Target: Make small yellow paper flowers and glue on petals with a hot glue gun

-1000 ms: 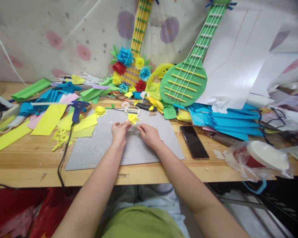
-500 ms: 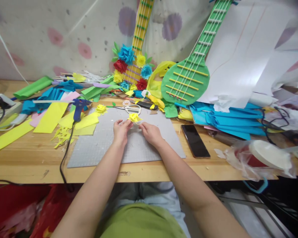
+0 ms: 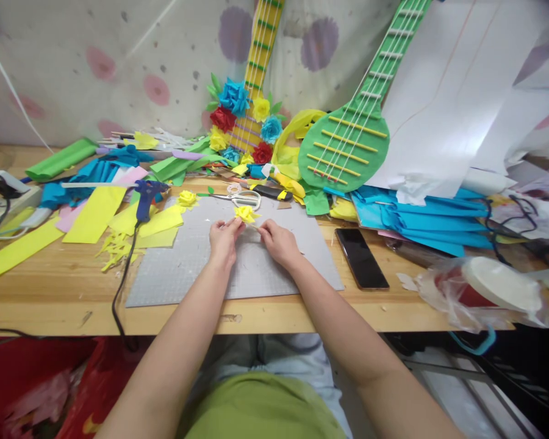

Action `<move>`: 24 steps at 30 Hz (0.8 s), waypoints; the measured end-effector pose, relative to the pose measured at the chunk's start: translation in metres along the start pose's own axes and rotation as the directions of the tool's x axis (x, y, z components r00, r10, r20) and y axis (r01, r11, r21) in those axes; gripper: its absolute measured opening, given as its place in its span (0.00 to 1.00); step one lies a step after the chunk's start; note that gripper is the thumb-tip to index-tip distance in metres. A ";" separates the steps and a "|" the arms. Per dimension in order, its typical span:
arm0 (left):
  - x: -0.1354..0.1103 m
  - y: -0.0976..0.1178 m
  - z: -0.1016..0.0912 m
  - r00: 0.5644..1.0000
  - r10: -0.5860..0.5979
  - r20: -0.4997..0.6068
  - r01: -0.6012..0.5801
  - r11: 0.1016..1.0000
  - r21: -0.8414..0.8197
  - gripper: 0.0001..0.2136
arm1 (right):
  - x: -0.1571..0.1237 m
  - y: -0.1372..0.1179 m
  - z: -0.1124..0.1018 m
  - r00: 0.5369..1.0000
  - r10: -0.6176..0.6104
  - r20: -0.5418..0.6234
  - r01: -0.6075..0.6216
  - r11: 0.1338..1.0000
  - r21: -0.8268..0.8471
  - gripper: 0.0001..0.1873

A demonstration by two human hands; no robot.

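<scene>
A small yellow paper flower (image 3: 246, 213) is pinched in the fingertips of my left hand (image 3: 224, 241), above the grey cutting mat (image 3: 174, 274). My right hand (image 3: 279, 241) is closed just to its right, with thumb and finger on a thin stick (image 3: 255, 228) that reaches toward the flower's underside. How the stick meets the flower is too small to tell. Just beyond the flower lie white-handled scissors (image 3: 247, 199). Another yellow paper flower (image 3: 187, 199) rests at the mat's far left edge.
A blue glue gun (image 3: 144, 198) with a black cord lies to the left among yellow paper strips (image 3: 94, 213). A phone (image 3: 361, 258) and a bagged cup (image 3: 476, 286) are on the right. Behind stand a green paper instrument (image 3: 348, 146) and a yellow one (image 3: 256, 73) with flowers.
The view has shifted very slightly. Both hands stay in nearly the same place, and the yellow flower in my left hand has tilted a little.
</scene>
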State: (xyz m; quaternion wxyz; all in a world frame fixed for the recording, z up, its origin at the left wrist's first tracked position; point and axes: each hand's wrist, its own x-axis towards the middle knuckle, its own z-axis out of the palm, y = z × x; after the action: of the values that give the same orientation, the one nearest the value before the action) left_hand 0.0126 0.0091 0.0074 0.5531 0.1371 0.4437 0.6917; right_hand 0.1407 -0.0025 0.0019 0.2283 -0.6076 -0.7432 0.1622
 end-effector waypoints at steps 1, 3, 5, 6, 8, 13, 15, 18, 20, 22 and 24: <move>0.000 0.000 0.000 1.000 0.004 0.011 -0.004 1.000 0.000 0.19 | 0.000 0.000 0.000 1.000 0.005 0.001 -0.005 1.000 0.000 0.11; 0.000 0.000 -0.001 0.999 0.019 0.043 -0.019 1.000 -0.008 0.19 | 0.001 0.000 0.000 1.000 0.009 0.006 -0.009 1.000 0.006 0.11; 0.000 -0.001 -0.001 0.997 0.036 0.069 -0.035 0.999 -0.017 0.19 | 0.001 0.001 0.000 1.000 0.011 0.013 -0.011 1.000 0.009 0.11; 0.000 -0.001 -0.001 0.996 0.042 0.075 -0.041 0.999 -0.016 0.19 | 0.001 0.001 0.000 1.000 0.012 0.015 -0.012 1.000 0.009 0.12; -0.001 -0.001 -0.001 0.996 0.048 0.078 -0.048 0.999 -0.006 0.18 | 0.001 0.001 -0.001 1.000 0.015 0.016 -0.015 1.000 0.008 0.12; -0.002 -0.001 -0.002 0.996 0.051 0.075 -0.052 0.999 0.011 0.17 | 0.001 0.002 -0.001 1.000 -0.001 0.031 0.001 1.000 0.016 0.13; -0.002 -0.001 -0.002 0.996 0.053 0.074 -0.054 0.998 0.014 0.17 | 0.001 0.003 -0.001 0.999 -0.011 0.045 0.010 1.000 0.025 0.14; -0.001 -0.002 -0.002 0.996 0.054 0.068 -0.055 0.998 0.018 0.17 | 0.001 0.003 -0.002 0.998 -0.022 0.064 0.021 1.000 0.017 0.15; -0.001 -0.003 -0.001 0.996 0.064 0.063 -0.065 0.998 0.017 0.18 | -0.001 0.002 -0.003 0.998 -0.017 0.064 0.017 1.000 0.006 0.15; 0.000 -0.004 0.000 0.995 0.081 0.059 -0.082 0.997 0.013 0.18 | -0.002 0.000 -0.003 0.999 -0.012 0.047 0.012 1.000 0.010 0.13; 0.000 -0.004 0.001 0.994 0.093 0.062 -0.094 0.996 0.008 0.18 | -0.003 -0.001 -0.003 1.000 -0.012 0.022 0.011 0.999 0.036 0.12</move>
State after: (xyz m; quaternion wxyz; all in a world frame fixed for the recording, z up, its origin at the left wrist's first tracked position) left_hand 0.0161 0.0092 0.0046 0.5326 0.1818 0.4234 0.7100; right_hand 0.1421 -0.0060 0.0047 0.2316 -0.5972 -0.7464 0.1808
